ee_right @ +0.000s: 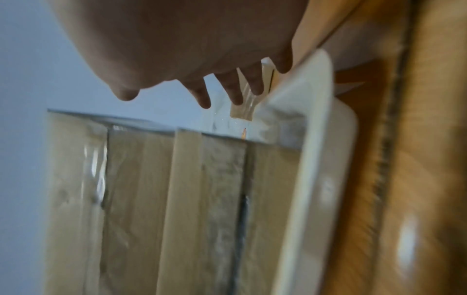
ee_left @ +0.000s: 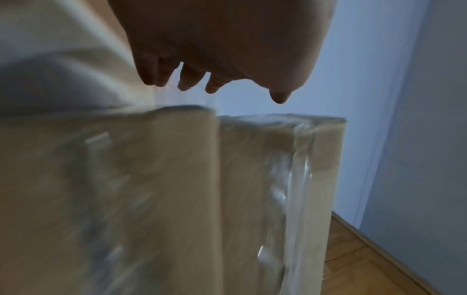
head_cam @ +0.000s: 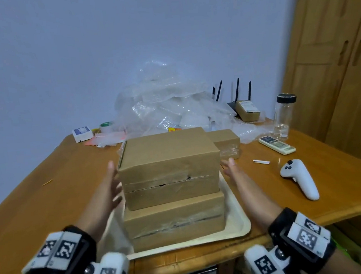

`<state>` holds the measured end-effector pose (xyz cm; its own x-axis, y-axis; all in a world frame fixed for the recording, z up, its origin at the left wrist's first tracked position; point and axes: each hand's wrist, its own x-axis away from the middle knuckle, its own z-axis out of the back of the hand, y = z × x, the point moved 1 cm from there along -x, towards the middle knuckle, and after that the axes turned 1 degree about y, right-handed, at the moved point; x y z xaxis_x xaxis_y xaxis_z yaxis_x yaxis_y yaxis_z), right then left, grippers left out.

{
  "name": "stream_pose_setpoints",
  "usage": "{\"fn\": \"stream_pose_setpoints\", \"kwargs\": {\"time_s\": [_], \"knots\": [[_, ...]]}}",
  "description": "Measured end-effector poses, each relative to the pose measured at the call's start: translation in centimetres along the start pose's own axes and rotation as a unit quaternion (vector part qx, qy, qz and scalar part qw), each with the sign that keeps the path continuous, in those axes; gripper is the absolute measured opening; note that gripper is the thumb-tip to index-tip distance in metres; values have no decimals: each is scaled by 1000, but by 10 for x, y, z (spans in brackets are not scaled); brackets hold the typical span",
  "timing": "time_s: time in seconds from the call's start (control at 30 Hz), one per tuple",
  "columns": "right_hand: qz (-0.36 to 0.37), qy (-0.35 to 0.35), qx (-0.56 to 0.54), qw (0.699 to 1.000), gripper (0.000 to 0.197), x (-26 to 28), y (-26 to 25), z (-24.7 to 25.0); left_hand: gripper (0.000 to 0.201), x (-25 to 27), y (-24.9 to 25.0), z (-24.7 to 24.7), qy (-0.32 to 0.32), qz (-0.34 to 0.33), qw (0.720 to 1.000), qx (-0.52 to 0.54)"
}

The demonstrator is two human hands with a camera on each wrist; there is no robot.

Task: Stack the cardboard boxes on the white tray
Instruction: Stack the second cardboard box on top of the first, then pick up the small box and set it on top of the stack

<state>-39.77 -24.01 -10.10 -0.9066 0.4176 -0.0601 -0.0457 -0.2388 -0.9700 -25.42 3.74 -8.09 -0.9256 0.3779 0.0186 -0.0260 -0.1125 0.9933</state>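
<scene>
Two boxes stacked on tray, hands flanking the top one.

The upper box [head_cam: 169,166] sits on the lower box [head_cam: 175,220], which rests on the white tray [head_cam: 237,221] on the surface [head_cam: 50,203]. Left hand [head_cam: 112,186] and right hand [head_cam: 230,167] are spread, fingers straight, holding nothing, beside the upper box's side faces; contact can't be told. Likely there to square it. A smaller box [head_cam: 226,140] waits behind the stack, off the tray.

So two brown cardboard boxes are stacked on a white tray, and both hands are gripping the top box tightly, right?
Not quite. The head view shows the left hand and right hand open beside the upper brown cardboard box, gripping nothing. It does sit on the lower brown cardboard box on the white tray.
</scene>
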Motion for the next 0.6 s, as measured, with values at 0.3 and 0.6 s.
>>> {"fn": "stream_pose_setpoints", "kwargs": {"time_s": [0.3,0.6], "knots": [[-25,75,25,997,66,-82,-44,67,65,-117,125,49,39,27,995,89],[-21,79,101,992,73,-147,-36,85,30,-181,244,-30,-29,-23,993,-110]]}}
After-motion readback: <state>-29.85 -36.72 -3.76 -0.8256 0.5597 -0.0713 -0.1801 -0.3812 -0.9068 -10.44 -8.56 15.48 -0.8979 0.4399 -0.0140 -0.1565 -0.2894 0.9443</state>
